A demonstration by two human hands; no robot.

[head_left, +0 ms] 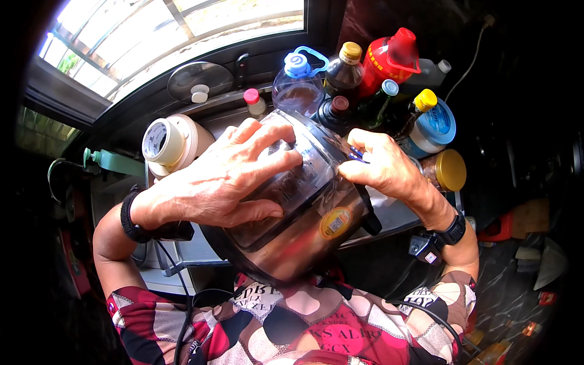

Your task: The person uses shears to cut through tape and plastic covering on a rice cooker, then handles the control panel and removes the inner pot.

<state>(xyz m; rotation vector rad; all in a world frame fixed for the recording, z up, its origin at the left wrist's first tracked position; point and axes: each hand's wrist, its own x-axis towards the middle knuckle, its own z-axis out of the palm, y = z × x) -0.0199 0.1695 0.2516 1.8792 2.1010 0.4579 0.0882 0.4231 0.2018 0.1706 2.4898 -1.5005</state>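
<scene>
A round metallic appliance [292, 249], much like a rice cooker, is tilted against my shirt. Its flat panel lies under glossy clear film, and a round yellow sticker [336, 223] is on its shiny side. Across the panel rests my left hand [243, 173], fingers and thumb spread apart, fingertips on the film. At the panel's far right edge, my right hand [380, 164] pinches a small dark blue object [359, 154] between thumb and forefinger. Most of that object is hidden, so its kind cannot be made out.
Behind the appliance stand a clear jug with a blue cap [298, 91], a red jug [389, 64] and several bottles. A gold-lidded jar [449, 170] is at right. White round containers [176, 143] and a green pump bottle [118, 161] are at left, below a window [182, 36].
</scene>
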